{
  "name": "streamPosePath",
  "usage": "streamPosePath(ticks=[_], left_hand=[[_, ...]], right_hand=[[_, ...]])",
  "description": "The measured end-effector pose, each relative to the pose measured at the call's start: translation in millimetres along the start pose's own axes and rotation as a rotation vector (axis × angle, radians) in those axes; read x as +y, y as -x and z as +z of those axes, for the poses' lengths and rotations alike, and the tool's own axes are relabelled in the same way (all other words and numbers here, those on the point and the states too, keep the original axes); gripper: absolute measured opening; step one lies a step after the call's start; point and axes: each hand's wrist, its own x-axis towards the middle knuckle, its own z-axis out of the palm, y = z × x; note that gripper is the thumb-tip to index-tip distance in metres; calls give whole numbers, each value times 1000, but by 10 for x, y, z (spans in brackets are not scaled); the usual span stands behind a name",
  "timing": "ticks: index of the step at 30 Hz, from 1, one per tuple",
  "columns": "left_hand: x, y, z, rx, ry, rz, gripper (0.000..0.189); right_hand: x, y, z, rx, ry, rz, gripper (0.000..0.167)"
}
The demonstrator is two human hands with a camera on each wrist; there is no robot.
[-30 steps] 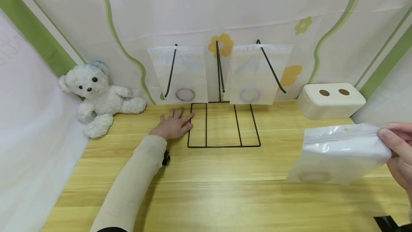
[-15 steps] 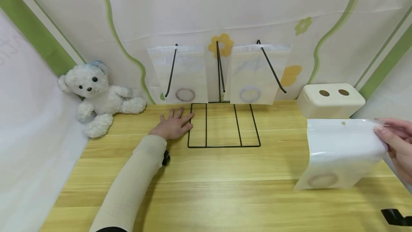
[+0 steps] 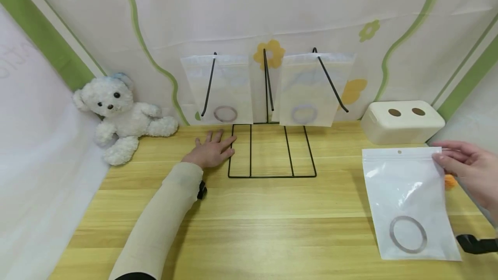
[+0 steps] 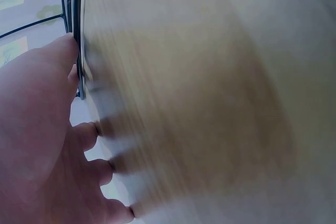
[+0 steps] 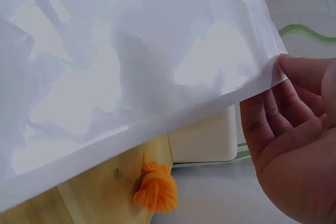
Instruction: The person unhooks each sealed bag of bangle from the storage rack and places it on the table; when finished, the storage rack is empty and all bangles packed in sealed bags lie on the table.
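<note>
My right hand (image 3: 468, 170) pinches the upper right corner of a white zip-lock bag (image 3: 404, 198) with a punched hole at its top. A thin ring shows through the bag near its lower end. In the right wrist view, thumb and fingers grip the edge of the bag (image 5: 131, 66). At the left side of a black wire display rack (image 3: 272, 177), my left hand (image 3: 209, 154) lies spread on the table, its fingertips at the base wire. Two similar bags, a left one (image 3: 229, 85) and a right one (image 3: 307, 90), hang from the rack's outer hooks, each with a ring inside.
The middle hook (image 3: 269, 81) of the rack carries no bag. A white plush bear (image 3: 126, 118) sits at the back left. At the back right stands a cream box (image 3: 402, 124) with two round holes. An orange fuzzy object (image 5: 156, 187) lies beside the right hand.
The bag in my right hand has swung from tilted and foreshortened to facing up toward the head camera, its ring clearer. The orange object has come into view. My left hand stays put.
</note>
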Motion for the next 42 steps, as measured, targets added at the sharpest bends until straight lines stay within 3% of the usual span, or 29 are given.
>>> streamPosePath(ticks=[11, 16, 20, 27, 34, 42], left_hand=[[-156, -166, 95, 9, -56, -21, 70], [-135, -128, 87, 16, -55, -10, 72], [-124, -120, 94, 12, -50, -19, 70], [-54, -95, 63, -14, -25, -36, 64], [52, 0, 6, 8, -80, -21, 64], [0, -27, 32, 8, -36, -10, 67]], right_hand=[[208, -82, -66, -42, 352, 8, 16], [268, -139, -59, -107, 461, -1, 39], [333, -174, -47, -151, 512, -1, 39], [510, -241, -47, -169, 582, -87, 29], [632, -290, -23, -195, 612, -164, 23], [630, -306, 16, -212, 630, -163, 22]])
